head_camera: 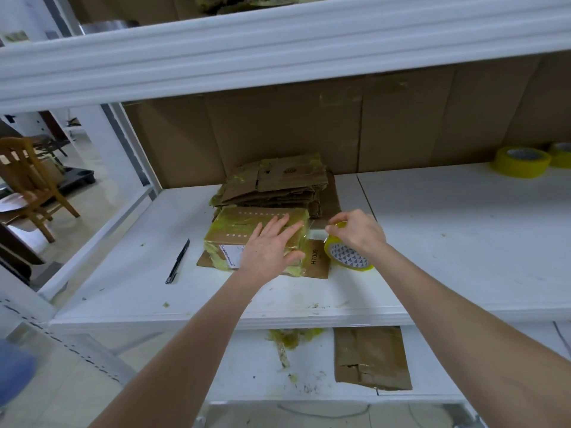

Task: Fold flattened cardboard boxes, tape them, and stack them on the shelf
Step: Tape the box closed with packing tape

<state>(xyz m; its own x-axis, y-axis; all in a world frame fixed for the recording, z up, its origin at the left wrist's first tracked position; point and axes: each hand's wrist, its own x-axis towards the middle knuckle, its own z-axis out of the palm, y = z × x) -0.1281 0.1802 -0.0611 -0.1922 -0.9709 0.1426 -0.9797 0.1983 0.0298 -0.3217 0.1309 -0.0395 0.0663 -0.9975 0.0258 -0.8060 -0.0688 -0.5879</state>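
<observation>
A small folded cardboard box point(238, 230), wrapped in yellowish tape, sits on a flat cardboard sheet point(318, 263) on the white shelf point(432, 230). My left hand point(272, 248) lies flat on the box's top with straight fingers. My right hand point(355, 231) grips a yellow tape roll point(347, 254) just right of the box. A clear strip of tape runs from the roll to the box's right edge. Behind the box lies a pile of flattened cardboard boxes point(278, 180).
A black utility knife point(177, 262) lies left of the box. Two more yellow tape rolls point(522, 162) stand at the back right. The lower shelf holds a flattened box point(370, 356) and tape scraps point(287, 341). A wooden chair point(31, 180) stands at the left.
</observation>
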